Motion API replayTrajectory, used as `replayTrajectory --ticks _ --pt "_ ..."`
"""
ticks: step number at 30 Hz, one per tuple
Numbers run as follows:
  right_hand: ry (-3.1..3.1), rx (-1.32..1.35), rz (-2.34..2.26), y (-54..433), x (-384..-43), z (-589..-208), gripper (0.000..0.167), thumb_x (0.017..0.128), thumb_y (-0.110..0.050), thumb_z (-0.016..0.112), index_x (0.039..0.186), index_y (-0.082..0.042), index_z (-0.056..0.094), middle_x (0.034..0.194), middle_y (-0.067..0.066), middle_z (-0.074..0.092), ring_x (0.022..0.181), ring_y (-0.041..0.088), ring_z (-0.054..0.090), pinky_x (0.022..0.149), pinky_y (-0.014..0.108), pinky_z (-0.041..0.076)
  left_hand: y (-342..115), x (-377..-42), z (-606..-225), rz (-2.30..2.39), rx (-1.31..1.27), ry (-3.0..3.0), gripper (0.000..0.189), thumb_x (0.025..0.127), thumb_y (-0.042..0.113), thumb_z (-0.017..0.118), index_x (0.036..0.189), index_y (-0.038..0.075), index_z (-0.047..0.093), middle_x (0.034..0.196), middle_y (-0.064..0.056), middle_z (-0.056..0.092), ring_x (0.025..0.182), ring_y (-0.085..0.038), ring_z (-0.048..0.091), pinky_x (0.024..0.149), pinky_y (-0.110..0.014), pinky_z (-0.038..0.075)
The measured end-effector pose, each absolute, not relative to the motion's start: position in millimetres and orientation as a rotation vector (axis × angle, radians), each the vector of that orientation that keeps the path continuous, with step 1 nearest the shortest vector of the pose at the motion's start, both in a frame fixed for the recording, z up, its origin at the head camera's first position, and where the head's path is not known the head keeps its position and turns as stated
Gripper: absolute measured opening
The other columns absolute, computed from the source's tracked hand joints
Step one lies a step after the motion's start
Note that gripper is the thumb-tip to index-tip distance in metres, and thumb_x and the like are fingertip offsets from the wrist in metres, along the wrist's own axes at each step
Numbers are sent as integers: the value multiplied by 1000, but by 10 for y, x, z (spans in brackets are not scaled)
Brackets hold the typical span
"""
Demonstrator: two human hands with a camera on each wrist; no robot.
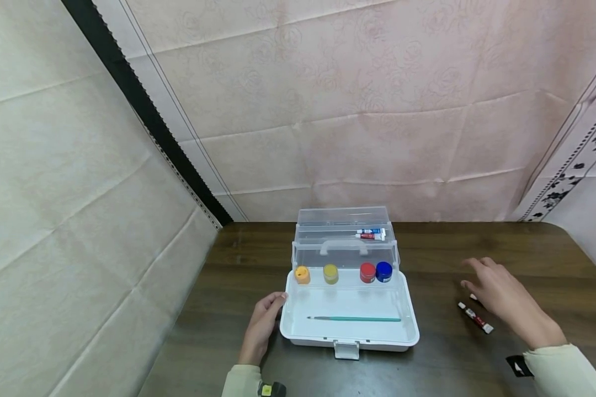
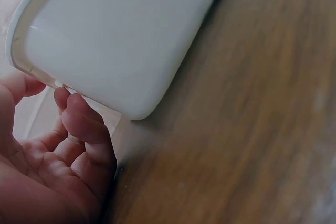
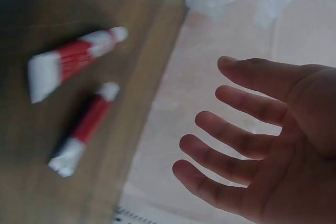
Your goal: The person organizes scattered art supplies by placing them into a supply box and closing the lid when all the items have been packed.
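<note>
A white plastic box (image 1: 347, 300) with a raised clear lid (image 1: 342, 253) stands on the table. My left hand (image 1: 263, 325) grips its left rim, the thumb on the edge and fingers curled beneath, as the left wrist view of the box (image 2: 115, 40) shows. My right hand (image 1: 501, 298) hovers at the right with spread fingers and holds nothing. By it lie two red-and-white paint tubes; both the nearer tube (image 3: 71, 59) and the other tube (image 3: 86, 129) show in the right wrist view. In the head view, one tube (image 1: 475, 317) is plain while the hand mostly hides the other.
Inside the box are an orange paint pot (image 1: 302, 274), a yellow pot (image 1: 330, 274), a red pot (image 1: 367, 272), a blue pot (image 1: 384, 272) and a green-handled paintbrush (image 1: 357, 318). Blue and red tubes (image 1: 371, 234) lie in the lid. Fabric (image 1: 377, 138) hangs behind the wooden table (image 1: 203, 342).
</note>
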State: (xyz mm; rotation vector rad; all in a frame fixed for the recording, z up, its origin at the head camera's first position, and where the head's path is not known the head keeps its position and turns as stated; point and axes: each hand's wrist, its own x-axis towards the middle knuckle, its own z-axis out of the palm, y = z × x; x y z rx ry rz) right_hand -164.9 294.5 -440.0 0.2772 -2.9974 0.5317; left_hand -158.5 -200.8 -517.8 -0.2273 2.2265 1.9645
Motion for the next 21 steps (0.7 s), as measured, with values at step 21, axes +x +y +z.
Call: replayTrajectory --ticks 21 --pt "-3111 172 499 3305 -1455 -4823 10 89 1 72 95 -2 64 86 17 59 78 41 62 58 61 49 -1992 -1590 -5168 1945 -246 2247 45 108 37 57 127 -3 67 117 -11 69 100 -17 61 79 -32 55"
